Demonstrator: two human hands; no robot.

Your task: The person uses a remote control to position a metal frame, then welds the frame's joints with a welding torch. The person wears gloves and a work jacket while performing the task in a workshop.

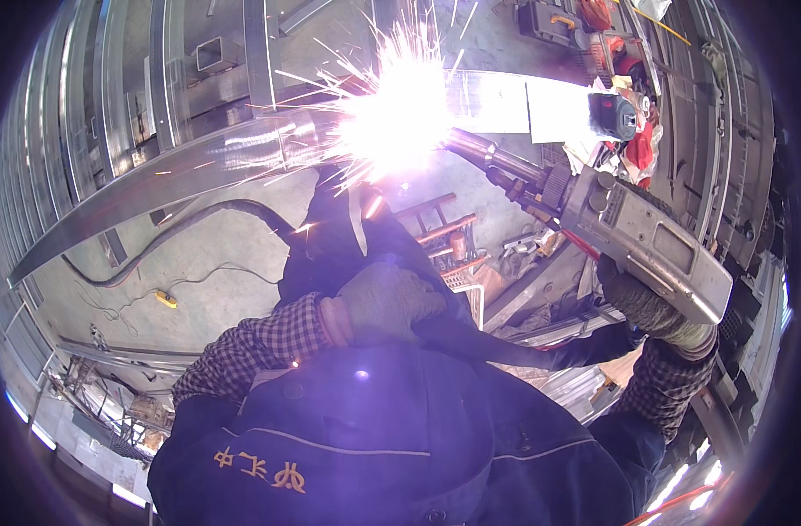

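Observation:
My right hand (655,298), in a grey knit glove, is wrapped round the handle of a handheld welding gun (641,237) with a boxy grey metal body. The gun's nozzle (488,151) points up and left at a long shiny metal beam (199,167). A white glare with flying sparks (400,110) hides the nozzle tip and the beam's middle. At my waist, my gloved left hand (384,302) is closed on a black hose (541,352), which runs right toward the gun's handle.
Several parallel metal bars (159,79) stand at the left. A black-and-grey device (612,116) sits at the beam's right end. A toolbox (545,24) lies at the far right. A dark cable (207,210) loops over the floor near a small yellow object (165,299).

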